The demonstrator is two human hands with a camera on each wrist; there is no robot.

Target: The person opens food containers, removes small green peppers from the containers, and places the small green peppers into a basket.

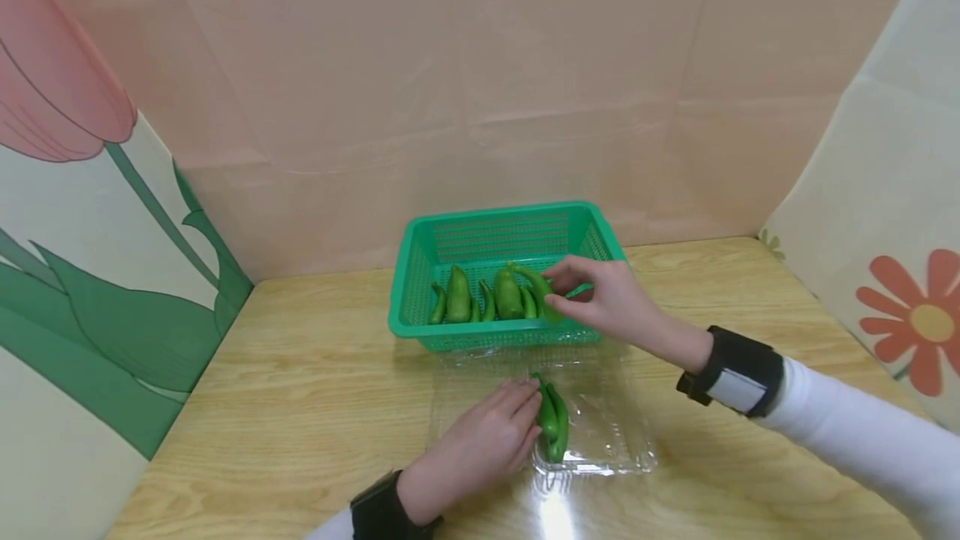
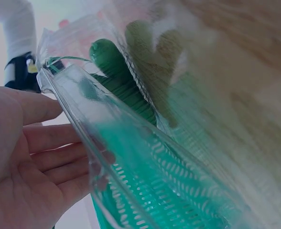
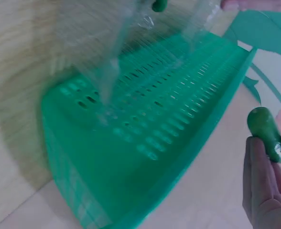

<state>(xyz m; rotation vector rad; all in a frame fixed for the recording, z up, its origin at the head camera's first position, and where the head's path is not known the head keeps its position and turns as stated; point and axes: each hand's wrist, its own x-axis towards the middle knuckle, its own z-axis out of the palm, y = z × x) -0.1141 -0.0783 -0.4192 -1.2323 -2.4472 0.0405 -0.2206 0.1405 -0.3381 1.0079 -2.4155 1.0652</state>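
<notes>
My right hand point(image 1: 611, 294) pinches a green pepper point(image 1: 534, 280) between thumb and fingers over the front right of the green basket point(image 1: 517, 211). In the right wrist view that pepper point(image 3: 264, 128) shows end-on. Several other green peppers point(image 1: 457, 297), some plump and some thin, stand in a row near the basket's front wall. Before the basket lies an opened clear plastic clamshell box point(image 1: 637, 463) with two long green peppers point(image 1: 558, 427) side by side in it. My left hand point(image 1: 480, 440) rests beside them; in the left wrist view its nearly straight fingers point(image 2: 59, 157) touch the clear wall.
The basket stands at the back of a wooden table point(image 1: 315, 407), close to a pink backdrop point(image 1: 450, 90). Printed flower panels flank the table, a tulip point(image 1: 60, 65) at left and an orange flower point(image 1: 930, 319) at right.
</notes>
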